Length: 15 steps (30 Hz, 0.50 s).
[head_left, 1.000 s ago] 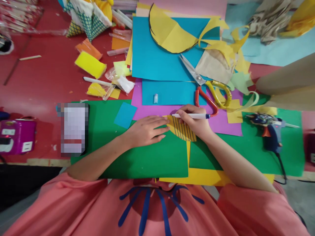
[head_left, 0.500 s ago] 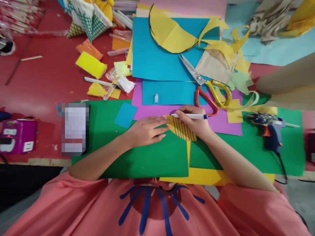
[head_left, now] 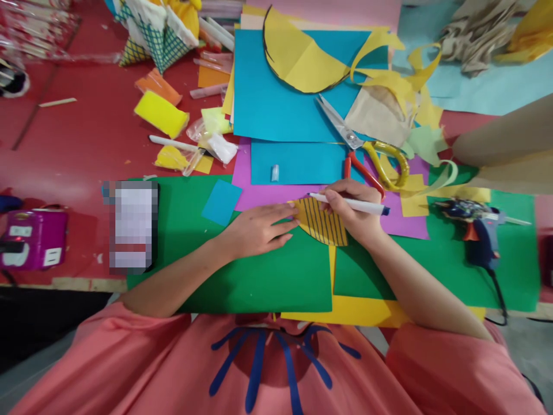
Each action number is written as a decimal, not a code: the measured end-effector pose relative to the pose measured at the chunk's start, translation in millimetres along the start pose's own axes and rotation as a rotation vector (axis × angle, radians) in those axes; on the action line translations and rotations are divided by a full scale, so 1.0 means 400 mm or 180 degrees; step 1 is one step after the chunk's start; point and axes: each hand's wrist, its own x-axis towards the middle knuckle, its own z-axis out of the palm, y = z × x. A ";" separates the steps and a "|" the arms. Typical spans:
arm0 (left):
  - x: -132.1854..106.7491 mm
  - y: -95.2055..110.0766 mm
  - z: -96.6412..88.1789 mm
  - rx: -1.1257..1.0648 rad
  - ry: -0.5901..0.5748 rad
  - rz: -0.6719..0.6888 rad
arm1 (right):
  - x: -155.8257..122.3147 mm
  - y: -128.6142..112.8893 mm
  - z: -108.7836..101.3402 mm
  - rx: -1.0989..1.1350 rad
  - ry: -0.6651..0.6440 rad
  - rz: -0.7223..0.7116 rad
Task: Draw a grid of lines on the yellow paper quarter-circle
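Within right hand (head_left: 358, 222), marker (head_left: 363, 206) tip leftward

The striped yellow piece (head_left: 322, 225) is smooth matt paper, like the green sheet (head_left: 259, 282). The marker (head_left: 363, 205) looks smooth white plastic. The scissors (head_left: 353, 139) have 2 shiny metal blades (head_left: 339, 122) and glossy, plastic-looking handles (head_left: 405, 171). The red bench (head_left: 95, 115) looks smooth, faintly glossy; the shirt (head_left: 164, 369), matt cloth.
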 end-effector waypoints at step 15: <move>0.001 -0.002 -0.002 -0.0065 -0.0003 -0.0194 | 0.008 0.026 0.023 0.0149 -0.0484 0.0521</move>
